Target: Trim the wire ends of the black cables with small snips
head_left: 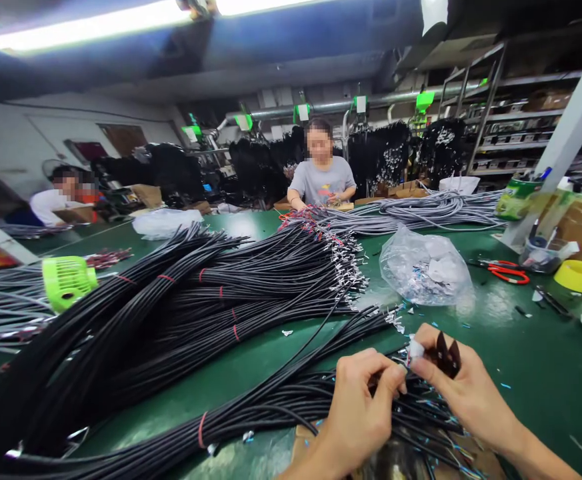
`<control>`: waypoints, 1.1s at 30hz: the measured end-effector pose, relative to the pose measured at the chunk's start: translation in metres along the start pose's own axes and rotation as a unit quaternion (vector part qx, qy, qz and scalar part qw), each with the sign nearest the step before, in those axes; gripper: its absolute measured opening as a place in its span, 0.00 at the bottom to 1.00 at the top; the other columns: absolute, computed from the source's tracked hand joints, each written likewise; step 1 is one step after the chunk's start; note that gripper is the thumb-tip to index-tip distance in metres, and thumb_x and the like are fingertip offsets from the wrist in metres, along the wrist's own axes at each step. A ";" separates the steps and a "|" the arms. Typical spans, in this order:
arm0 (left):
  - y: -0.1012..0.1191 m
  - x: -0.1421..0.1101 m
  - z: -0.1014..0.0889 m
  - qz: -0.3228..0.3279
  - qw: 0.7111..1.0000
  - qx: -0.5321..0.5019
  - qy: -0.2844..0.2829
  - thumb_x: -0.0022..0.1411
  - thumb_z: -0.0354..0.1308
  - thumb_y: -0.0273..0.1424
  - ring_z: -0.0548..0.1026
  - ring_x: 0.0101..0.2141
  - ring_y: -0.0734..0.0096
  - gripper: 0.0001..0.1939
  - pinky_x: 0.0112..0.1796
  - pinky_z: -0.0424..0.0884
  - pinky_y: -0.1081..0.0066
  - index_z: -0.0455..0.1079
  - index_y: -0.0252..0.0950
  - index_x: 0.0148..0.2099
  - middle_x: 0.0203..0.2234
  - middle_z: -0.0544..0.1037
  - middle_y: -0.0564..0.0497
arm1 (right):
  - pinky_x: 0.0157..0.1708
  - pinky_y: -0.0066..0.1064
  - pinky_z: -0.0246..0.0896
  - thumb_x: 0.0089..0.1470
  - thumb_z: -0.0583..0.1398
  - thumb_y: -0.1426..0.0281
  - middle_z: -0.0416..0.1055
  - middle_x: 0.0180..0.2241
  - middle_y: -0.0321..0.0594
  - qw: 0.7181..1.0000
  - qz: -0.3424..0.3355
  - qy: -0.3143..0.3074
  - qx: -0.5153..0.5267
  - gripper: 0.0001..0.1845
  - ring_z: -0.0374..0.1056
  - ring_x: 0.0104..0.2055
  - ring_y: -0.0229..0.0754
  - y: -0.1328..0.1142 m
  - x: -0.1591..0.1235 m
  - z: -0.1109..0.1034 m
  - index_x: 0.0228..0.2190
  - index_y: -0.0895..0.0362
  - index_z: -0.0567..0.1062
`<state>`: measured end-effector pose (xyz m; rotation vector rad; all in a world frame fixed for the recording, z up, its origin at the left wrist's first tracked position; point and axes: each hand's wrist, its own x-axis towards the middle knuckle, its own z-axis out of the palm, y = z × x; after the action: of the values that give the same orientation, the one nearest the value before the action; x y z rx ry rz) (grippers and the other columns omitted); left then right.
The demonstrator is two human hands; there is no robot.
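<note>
My left hand [358, 403] is closed, its fingers pinched on a black cable near the cable's stripped end. Close beside it, my right hand [465, 380] pinches a small white piece [415, 349] at the cable end between thumb and forefinger. Small dark snips [448, 355] are also tucked in the right hand, their two pointed blades spread apart and facing up. The thin wires between the hands are partly hidden by the fingers. Below and left of the hands lies a bundle of black cables [251, 413] tied with a red band.
Thick bundles of black cables [171, 320] cover the left of the green table [521, 353]. Beyond the hands are a plastic bag of scraps [425, 267], red-handled scissors [508, 272] and a yellow tape roll [581, 276]. A green fan [68, 283] stands left. A co-worker [323, 173] sits opposite.
</note>
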<state>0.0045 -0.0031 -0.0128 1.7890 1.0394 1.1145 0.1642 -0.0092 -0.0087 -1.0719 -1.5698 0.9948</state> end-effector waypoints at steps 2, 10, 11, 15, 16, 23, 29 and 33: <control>0.000 0.002 -0.001 0.011 1.000 -0.005 0.008 0.61 0.53 0.31 0.65 0.21 0.75 0.15 0.23 0.58 0.76 0.73 0.31 0.24 0.17 0.68 0.52 | 0.16 0.24 0.39 0.54 0.56 0.51 0.46 0.19 0.26 0.992 0.075 -0.045 0.093 0.20 0.41 0.18 0.31 0.003 -0.001 0.003 0.29 0.55 0.63; 0.002 0.004 0.004 -0.068 0.995 -0.076 0.019 0.53 0.59 0.29 0.63 0.19 0.76 0.09 0.20 0.57 0.77 0.70 0.31 0.23 0.15 0.66 0.54 | 0.26 0.26 0.52 0.56 0.56 0.73 0.60 0.24 0.34 0.949 -0.189 0.135 -0.215 0.08 0.57 0.26 0.36 0.010 0.001 -0.005 0.25 0.56 0.65; 0.003 0.004 0.004 -0.076 0.993 -0.088 0.013 0.54 0.58 0.30 0.63 0.17 0.77 0.10 0.20 0.57 0.77 0.70 0.31 0.23 0.14 0.66 0.54 | 0.25 0.26 0.52 0.55 0.56 0.73 0.60 0.23 0.33 0.939 -0.188 0.172 -0.231 0.07 0.57 0.25 0.35 0.011 0.004 -0.010 0.26 0.55 0.65; 0.004 0.003 0.001 -0.095 0.987 -0.129 -0.003 0.57 0.54 0.34 0.60 0.13 0.79 0.14 0.16 0.54 0.77 0.70 0.30 0.23 0.13 0.65 0.54 | 0.20 0.26 0.48 0.58 0.56 0.70 0.56 0.21 0.29 0.904 -0.137 0.332 -0.231 0.06 0.52 0.20 0.35 0.011 0.012 -0.033 0.29 0.54 0.64; 0.004 0.003 0.000 -0.097 0.986 -0.135 0.001 0.57 0.54 0.34 0.59 0.12 0.79 0.15 0.16 0.53 0.77 0.70 0.30 0.23 0.13 0.66 0.54 | 0.20 0.26 0.48 0.58 0.56 0.69 0.55 0.20 0.29 0.913 -0.128 0.310 -0.231 0.07 0.52 0.20 0.35 0.009 0.012 -0.035 0.28 0.54 0.64; 0.002 0.003 0.001 -0.057 0.995 -0.081 0.026 0.57 0.55 0.34 0.61 0.16 0.78 0.15 0.18 0.55 0.77 0.69 0.30 0.22 0.14 0.65 0.53 | 0.26 0.28 0.53 0.58 0.56 0.69 0.62 0.25 0.34 0.970 -0.154 0.024 -0.188 0.08 0.58 0.27 0.37 -0.005 0.001 -0.004 0.27 0.55 0.67; 0.000 0.001 0.003 -0.052 0.997 -0.043 0.032 0.57 0.56 0.32 0.62 0.18 0.77 0.14 0.19 0.55 0.77 0.70 0.30 0.23 0.15 0.67 0.52 | 0.26 0.27 0.53 0.57 0.57 0.73 0.62 0.25 0.33 0.936 -0.190 0.179 -0.234 0.07 0.58 0.26 0.36 0.001 0.005 -0.012 0.26 0.55 0.66; 0.001 0.001 0.002 -0.055 0.996 -0.049 0.041 0.57 0.55 0.33 0.62 0.18 0.76 0.14 0.19 0.56 0.77 0.70 0.30 0.23 0.14 0.65 0.53 | 0.25 0.27 0.55 0.56 0.58 0.73 0.64 0.25 0.33 0.925 -0.188 0.197 -0.264 0.05 0.60 0.25 0.36 -0.004 0.010 -0.027 0.28 0.55 0.68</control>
<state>0.0069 -0.0028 -0.0120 1.6006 1.0990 1.1586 0.1880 0.0021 0.0038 -1.1733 -1.6497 0.0741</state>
